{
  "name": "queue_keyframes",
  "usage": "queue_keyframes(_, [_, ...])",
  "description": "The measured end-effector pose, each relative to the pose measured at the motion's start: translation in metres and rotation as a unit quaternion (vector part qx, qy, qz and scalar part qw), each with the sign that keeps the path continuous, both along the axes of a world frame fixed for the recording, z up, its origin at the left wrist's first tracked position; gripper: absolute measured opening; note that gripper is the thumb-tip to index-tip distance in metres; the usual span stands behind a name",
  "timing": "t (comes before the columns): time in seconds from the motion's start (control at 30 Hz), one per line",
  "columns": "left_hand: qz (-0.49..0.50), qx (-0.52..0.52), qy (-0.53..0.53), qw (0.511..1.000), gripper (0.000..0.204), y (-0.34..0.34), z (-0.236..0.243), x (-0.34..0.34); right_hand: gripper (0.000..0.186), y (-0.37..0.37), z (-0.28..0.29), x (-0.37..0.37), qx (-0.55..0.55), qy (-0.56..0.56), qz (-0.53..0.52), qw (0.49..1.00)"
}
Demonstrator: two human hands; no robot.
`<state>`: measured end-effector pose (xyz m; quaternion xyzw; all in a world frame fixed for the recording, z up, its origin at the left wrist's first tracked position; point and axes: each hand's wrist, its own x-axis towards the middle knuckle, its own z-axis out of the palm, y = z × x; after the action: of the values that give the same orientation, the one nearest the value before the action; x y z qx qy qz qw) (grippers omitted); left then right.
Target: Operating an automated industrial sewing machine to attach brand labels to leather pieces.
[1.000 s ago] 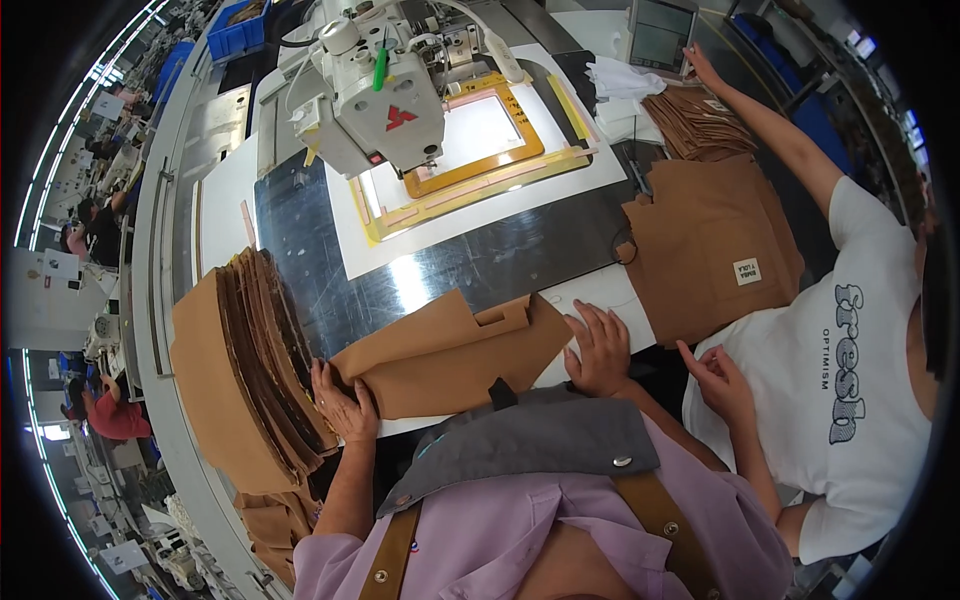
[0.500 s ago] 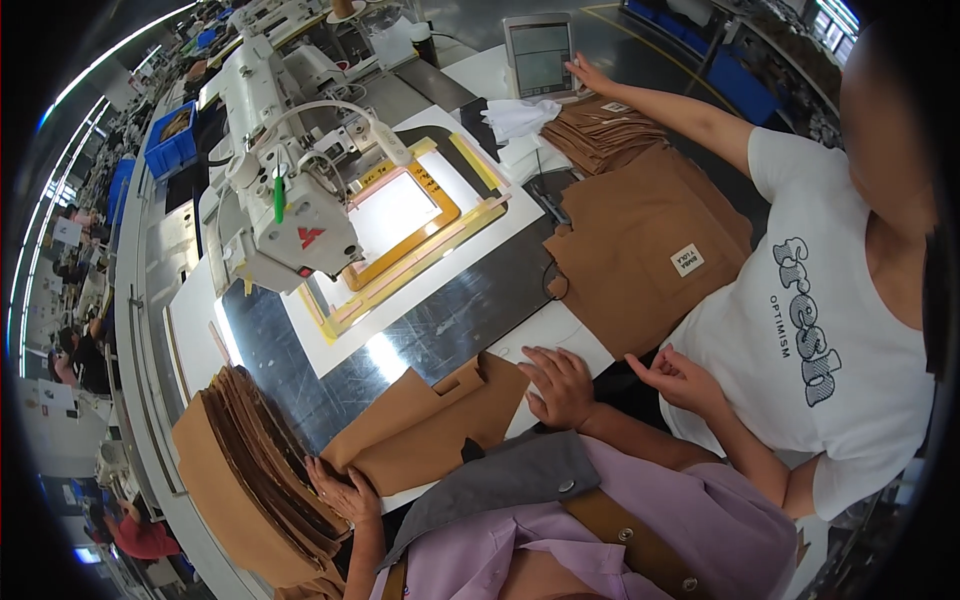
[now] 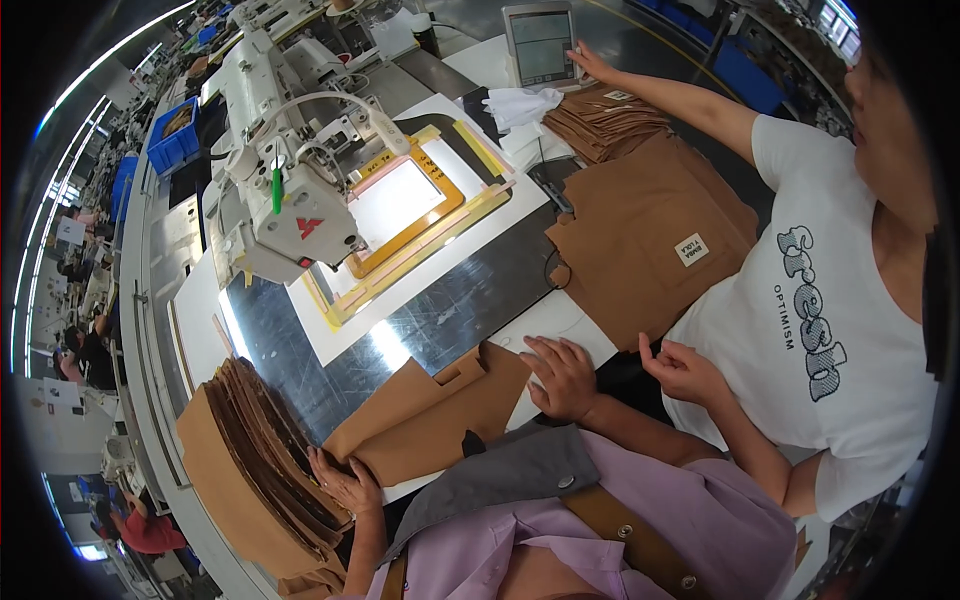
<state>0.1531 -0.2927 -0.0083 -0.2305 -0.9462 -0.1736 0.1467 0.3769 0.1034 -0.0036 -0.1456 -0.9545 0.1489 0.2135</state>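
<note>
Cloth (image 3: 430, 420) lies folded between my left fingers (image 3: 322, 468) and right fingers (image 3: 548, 358). From here I judge it light, limp and tough, best pinched at both ends. The left fingers sit slightly parted against one end, not clamped; the right fingers spread just beside the other. Desk (image 3: 455, 305) ahead of them is shiny metal. A stack (image 3: 250, 480) flanks the left fingers, a co-worker (image 3: 740, 230) the right; a machine (image 3: 300, 200) stands beyond.

Smooth grey floor (image 3: 630, 55) with painted yellow line (image 3: 690, 52); grey metal-framed shelving (image 3: 790, 50), right; bright paned window (image 3: 838, 16), upper right; long white strip lights (image 3: 135, 31), left.
</note>
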Motion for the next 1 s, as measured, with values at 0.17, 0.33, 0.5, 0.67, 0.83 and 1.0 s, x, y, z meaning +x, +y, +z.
queue_keyframes(0.17, [0.013,0.023,-0.014,1.0,0.064,0.0041,0.001,-0.0006,0.049,-0.0008,-0.0015,0.0,0.016,-0.001,-0.006,1.0])
queue_keyframes(0.33, [0.02,0.023,-0.007,1.0,0.064,0.0017,-0.0004,-0.0016,0.051,-0.0003,-0.0047,-0.0013,0.008,-0.008,-0.003,1.0])
queue_keyframes(0.5, [0.031,0.024,-0.033,0.999,0.065,0.0035,0.001,0.0013,0.052,-0.0021,-0.0035,-0.0007,0.003,-0.012,0.001,1.0])
queue_keyframes(0.67, [0.029,0.022,-0.031,0.999,0.066,0.0015,-0.001,0.0005,0.052,-0.0018,-0.0064,-0.0011,0.007,-0.01,0.0,1.0])
queue_keyframes(0.83, [0.033,0.012,-0.035,0.999,0.066,0.0027,0.0014,0.0009,0.052,-0.0017,-0.0052,-0.0015,0.009,-0.007,-0.001,1.0])
queue_keyframes(1.0, [0.029,0.023,-0.028,0.999,0.065,0.0012,-0.0016,0.0004,0.052,-0.0013,-0.0064,-0.001,0.006,-0.011,0.003,1.0])
